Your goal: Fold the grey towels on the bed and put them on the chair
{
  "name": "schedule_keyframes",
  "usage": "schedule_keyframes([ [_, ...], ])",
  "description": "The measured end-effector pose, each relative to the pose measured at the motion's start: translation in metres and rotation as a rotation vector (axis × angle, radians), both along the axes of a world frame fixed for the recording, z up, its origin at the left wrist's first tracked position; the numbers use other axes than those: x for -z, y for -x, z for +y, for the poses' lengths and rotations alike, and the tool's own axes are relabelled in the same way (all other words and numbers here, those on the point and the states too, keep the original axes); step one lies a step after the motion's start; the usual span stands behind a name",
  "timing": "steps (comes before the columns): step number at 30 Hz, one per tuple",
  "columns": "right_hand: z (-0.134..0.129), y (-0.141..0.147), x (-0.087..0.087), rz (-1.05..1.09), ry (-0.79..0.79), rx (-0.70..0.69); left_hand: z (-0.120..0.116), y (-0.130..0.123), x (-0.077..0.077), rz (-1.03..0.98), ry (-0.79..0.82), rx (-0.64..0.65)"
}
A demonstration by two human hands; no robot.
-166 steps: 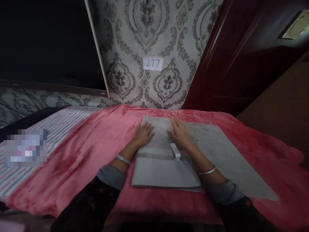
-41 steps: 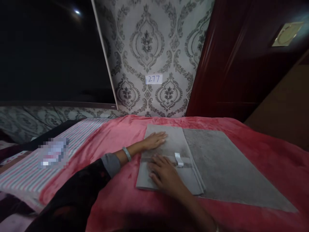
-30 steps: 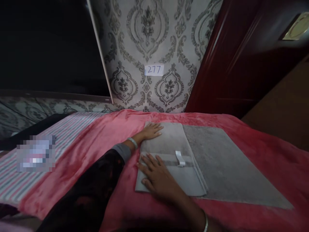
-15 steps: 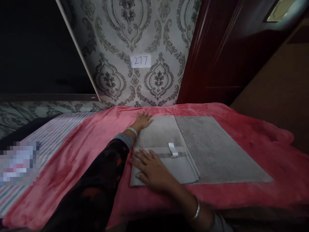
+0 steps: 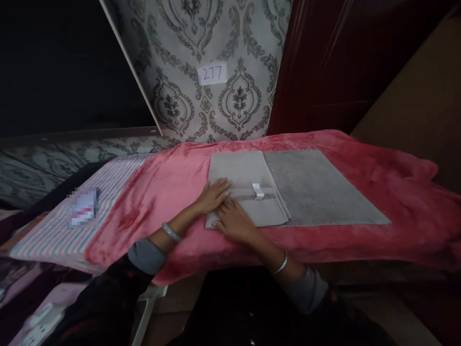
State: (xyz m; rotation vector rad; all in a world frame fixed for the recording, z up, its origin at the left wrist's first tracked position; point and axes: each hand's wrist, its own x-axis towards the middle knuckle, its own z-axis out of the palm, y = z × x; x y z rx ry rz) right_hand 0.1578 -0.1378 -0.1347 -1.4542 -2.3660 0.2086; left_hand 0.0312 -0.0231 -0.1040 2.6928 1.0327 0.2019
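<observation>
A folded grey felt folder (image 5: 239,173) lies on a red fleece blanket (image 5: 169,182), with a white tab (image 5: 258,191) on a band across its front. A rougher grey felt panel (image 5: 317,187) extends from its right side. My left hand (image 5: 214,196) rests flat on the folder's near left part, just left of the tab. My right hand (image 5: 234,221) lies flat beside it, over the folder's near edge, with its fingertips close to my left hand. Neither hand grips anything.
A striped cloth (image 5: 108,192) lies left of the blanket, with a blurred small item (image 5: 83,207) on it. Behind stand a damask-papered wall (image 5: 241,96) bearing a "277" label (image 5: 212,73) and a dark red door (image 5: 313,62). A dark screen (image 5: 65,62) is at upper left.
My left hand has moved from the folder's far left edge to its near part, next to my right hand. The view has shifted, so the folder sits higher in the picture.
</observation>
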Motion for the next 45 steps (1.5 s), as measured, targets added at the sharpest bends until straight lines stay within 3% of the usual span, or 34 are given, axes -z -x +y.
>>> schedule_keyframes([
  [4,-0.022,-0.004,0.000,-0.012,0.019,-0.016,-0.018,0.000,0.015,0.029,-0.059,-0.027],
  [9,-0.015,-0.024,-0.025,-0.018,0.057,-0.069,-0.013,-0.001,0.016,0.026,-0.060,-0.050],
  [12,-0.004,-0.039,-0.029,-0.039,-0.005,0.122,-0.012,0.002,0.017,0.017,-0.075,-0.056],
  [15,-0.007,-0.050,-0.016,-0.056,-0.035,0.297,-0.011,0.004,0.019,0.014,-0.097,-0.045],
  [18,-0.021,-0.060,-0.002,-0.001,-0.084,0.270,-0.009,0.006,0.023,-0.007,-0.102,-0.031],
  [21,-0.030,-0.079,-0.001,0.081,-0.144,0.245,-0.004,0.008,0.029,-0.071,-0.102,-0.041],
  [26,-0.022,-0.115,-0.016,0.033,-0.150,0.574,0.007,0.012,0.040,-0.349,-0.125,-0.224],
  [28,-0.020,-0.117,-0.017,-0.030,-0.096,0.619,0.009,0.014,0.042,-0.528,-0.112,-0.314],
  [31,-0.024,-0.111,-0.009,-0.037,-0.132,0.616,0.011,0.018,0.039,-0.824,0.061,-0.422],
  [36,-0.030,-0.104,0.009,0.102,-0.264,0.616,0.011,0.026,0.027,-1.197,0.560,-0.557],
  [41,-0.029,-0.105,0.009,0.130,-0.275,0.615,0.009,0.027,0.016,-1.251,0.786,-0.621],
  [45,-0.030,-0.103,0.006,0.116,-0.290,0.620,0.008,0.026,0.009,-1.172,0.918,-0.494],
])
